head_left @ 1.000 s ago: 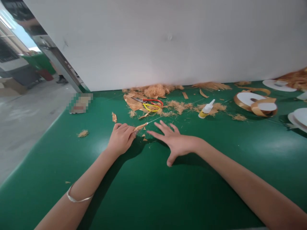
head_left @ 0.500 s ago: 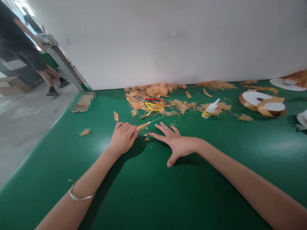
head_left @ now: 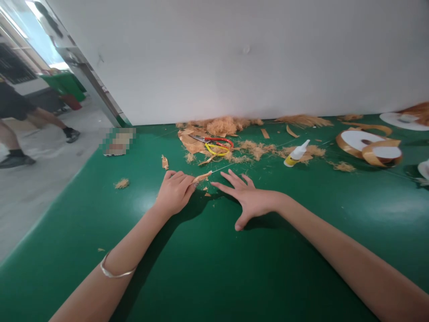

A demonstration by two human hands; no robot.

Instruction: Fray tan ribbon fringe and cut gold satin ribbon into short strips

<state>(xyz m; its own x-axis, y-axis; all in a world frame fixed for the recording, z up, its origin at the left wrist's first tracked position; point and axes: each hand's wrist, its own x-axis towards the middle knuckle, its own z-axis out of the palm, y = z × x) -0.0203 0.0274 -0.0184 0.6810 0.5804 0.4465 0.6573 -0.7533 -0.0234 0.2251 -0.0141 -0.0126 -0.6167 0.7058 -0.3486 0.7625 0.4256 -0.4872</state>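
My left hand (head_left: 176,191) is closed around a thin tan wrapped piece (head_left: 202,177), whose narrow end sticks out to the right. From its tip a fine pale wire or thread runs up and right across the green table (head_left: 214,268). Beside it my right hand (head_left: 241,194) hovers low or rests with fingers spread, holding nothing. Small tan scraps lie between the two hands. Just beyond are scissors (head_left: 216,144) with red and yellow handles, on tan paper and fibre. Farther right stands a white glue bottle (head_left: 296,154) with a yellow label, leaning.
Tan fibre (head_left: 224,125) is heaped along the white wall (head_left: 234,53). At the right lie rolls of tan ribbon (head_left: 351,143). A blurred phone-like object (head_left: 118,141) is near the left edge. Past it, a person in dark shorts (head_left: 13,103) is on the floor area.
The person in the background has walked on to the left. My hands keep nearly the same pose; the whole view has shifted slightly.
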